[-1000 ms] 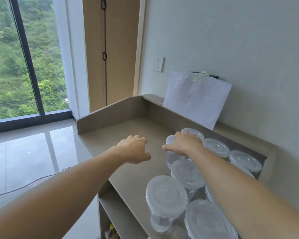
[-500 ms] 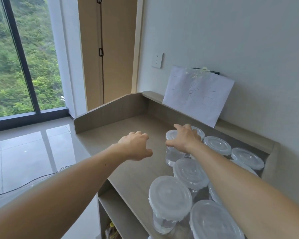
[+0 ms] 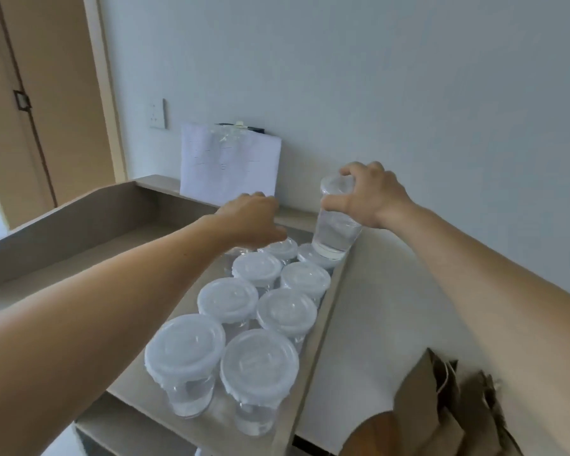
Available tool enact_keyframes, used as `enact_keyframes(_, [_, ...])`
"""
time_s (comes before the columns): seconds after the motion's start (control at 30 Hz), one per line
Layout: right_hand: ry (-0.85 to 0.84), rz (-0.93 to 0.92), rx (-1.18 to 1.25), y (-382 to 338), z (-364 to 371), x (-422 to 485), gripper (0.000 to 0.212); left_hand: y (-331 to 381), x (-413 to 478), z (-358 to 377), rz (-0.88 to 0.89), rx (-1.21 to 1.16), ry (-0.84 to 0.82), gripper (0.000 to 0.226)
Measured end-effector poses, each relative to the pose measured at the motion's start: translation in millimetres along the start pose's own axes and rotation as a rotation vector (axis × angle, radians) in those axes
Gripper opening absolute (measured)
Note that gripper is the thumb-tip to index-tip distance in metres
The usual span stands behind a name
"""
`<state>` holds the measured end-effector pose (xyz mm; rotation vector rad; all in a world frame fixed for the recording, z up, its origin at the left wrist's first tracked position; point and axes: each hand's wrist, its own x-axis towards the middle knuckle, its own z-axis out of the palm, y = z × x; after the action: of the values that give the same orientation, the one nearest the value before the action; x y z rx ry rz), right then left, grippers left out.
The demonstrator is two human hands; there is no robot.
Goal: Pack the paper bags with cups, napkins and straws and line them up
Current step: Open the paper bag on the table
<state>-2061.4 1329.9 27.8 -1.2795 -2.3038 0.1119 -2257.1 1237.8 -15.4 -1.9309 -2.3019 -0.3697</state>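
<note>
Head view shows the right hand [image 3: 372, 199] gripping a lidded clear cup [image 3: 334, 233] from above, its fingers [image 3: 359, 169] and thumb curled round the lid rim. The cup hangs below the palm with its long axis close to upright and liquid visible in the lower part. Its base is over the far right end of the standing cups [image 3: 260, 269] on the counter [image 3: 310, 373]; whether it is clear of the lid beneath is hard to tell from this angle. The paper bags [image 3: 438, 399] stand below and to the right of the counter edge, nearer the body and on the right hand's own side, so the carry likely runs back and down toward them. The left hand [image 3: 250, 218] reaches over the far left cups with fingers bent downward; I cannot tell whether it grips one.
</note>
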Motion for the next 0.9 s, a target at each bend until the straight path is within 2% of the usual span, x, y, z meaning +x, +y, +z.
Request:
enact_keyframes(0.17, [-0.016,0.132,-0.05,109.0,-35.1,-61.4,0.082,113.8,8.9,22.1,0.148,-0.029,-0.031,0.059])
enact_keyframes(0.47, [-0.17,0.318,-0.065,292.7,-32.6,-196.1,0.083,315.9,-19.6,163.4,0.294,-0.051,-0.333,0.067])
enact_keyframes(0.67, [-0.292,0.363,-0.113,375.1,-5.0,-265.2,0.082,384.3,-78.6,273.1,0.294,-0.08,-0.655,0.054])
enact_keyframes(0.83, [-0.324,0.383,-0.07,407.0,22.4,-292.2,0.085,415.6,-133.2,339.2,0.278,-0.112,-0.972,0.07])
enact_keyframes(0.9, [-0.315,0.391,-0.049,412.7,33.1,-297.3,0.084,423.8,-151.3,358.3,0.284,-0.095,-1.039,0.07])
